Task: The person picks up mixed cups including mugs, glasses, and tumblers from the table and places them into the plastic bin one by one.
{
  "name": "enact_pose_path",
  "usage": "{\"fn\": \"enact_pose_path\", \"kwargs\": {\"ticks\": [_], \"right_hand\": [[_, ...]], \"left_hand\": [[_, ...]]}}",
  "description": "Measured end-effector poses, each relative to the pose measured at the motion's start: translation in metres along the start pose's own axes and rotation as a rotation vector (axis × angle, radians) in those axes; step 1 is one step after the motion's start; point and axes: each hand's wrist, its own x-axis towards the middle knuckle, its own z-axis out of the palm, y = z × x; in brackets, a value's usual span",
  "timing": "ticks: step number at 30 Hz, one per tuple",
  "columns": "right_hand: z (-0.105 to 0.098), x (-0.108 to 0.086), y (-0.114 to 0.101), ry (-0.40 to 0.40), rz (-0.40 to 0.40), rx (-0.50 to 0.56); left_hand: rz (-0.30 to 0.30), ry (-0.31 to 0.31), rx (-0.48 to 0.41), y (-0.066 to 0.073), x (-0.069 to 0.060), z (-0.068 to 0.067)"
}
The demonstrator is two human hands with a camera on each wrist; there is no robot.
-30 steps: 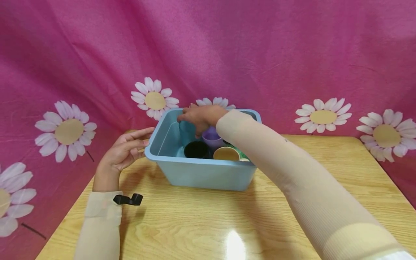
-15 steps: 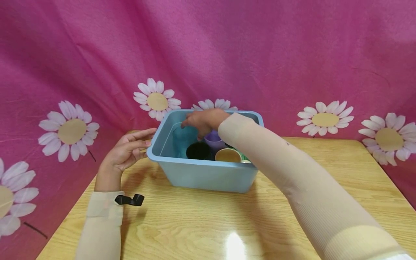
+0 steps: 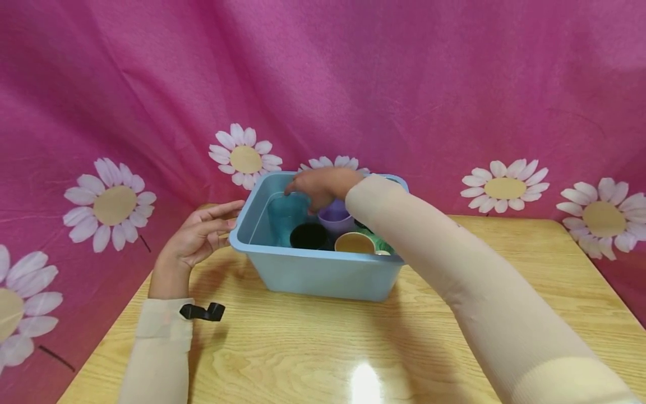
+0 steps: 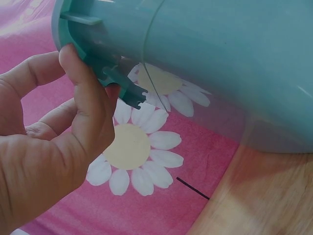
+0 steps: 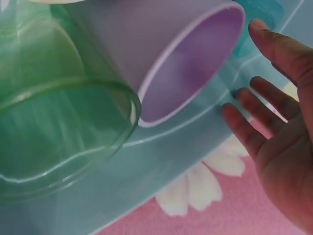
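A light blue plastic tub stands on the table with several cups in it. My left hand holds the tub's left rim, thumb and fingers at its edge in the left wrist view. My right hand hovers over the tub's back with nothing in it; the right wrist view shows its fingers spread. Beneath its fingertips, at the tub's left end, is a clear turquoise cup. Near it stand a black cup, a purple cup and a yellow-lined cup. A clear green cup is partly hidden by my right arm.
The wooden table extends in front of the tub and to its right. A pink cloth with white daisies hangs behind and at the sides. A black strap clip sticks out from my left sleeve.
My right hand has let go of the turquoise cup, now lower in the tub's left end, and shifted slightly right. The left hand stays on the rim.
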Motion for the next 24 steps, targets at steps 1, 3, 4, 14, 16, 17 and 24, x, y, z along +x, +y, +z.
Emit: {"fn": "enact_pose_path", "kwargs": {"ticks": [1, 3, 4, 14, 16, 17, 24], "right_hand": [[-0.002, -0.002, 0.0, 0.008, 0.005, 0.002], [-0.005, -0.007, 0.0, 0.017, 0.001, -0.009], [-0.007, -0.009, 0.001, 0.021, 0.004, -0.016], [-0.021, -0.038, 0.008, 0.095, 0.034, -0.04], [-0.022, -0.043, 0.01, 0.112, 0.03, -0.046], [-0.023, -0.045, 0.012, 0.116, 0.029, -0.05], [-0.025, -0.065, 0.018, 0.15, 0.031, -0.049]], "left_hand": [[-0.002, 0.002, 0.002, 0.0, 0.0, 0.0], [-0.004, 0.004, 0.002, 0.0, 0.0, 0.0], [-0.005, 0.003, 0.001, 0.0, 0.0, 0.0], [-0.005, -0.005, -0.023, -0.003, 0.0, 0.003], [-0.001, -0.007, -0.021, -0.003, -0.001, 0.003], [0.0, -0.012, -0.021, -0.003, -0.001, 0.003], [0.003, -0.019, -0.024, 0.0, -0.001, 0.004]]}}
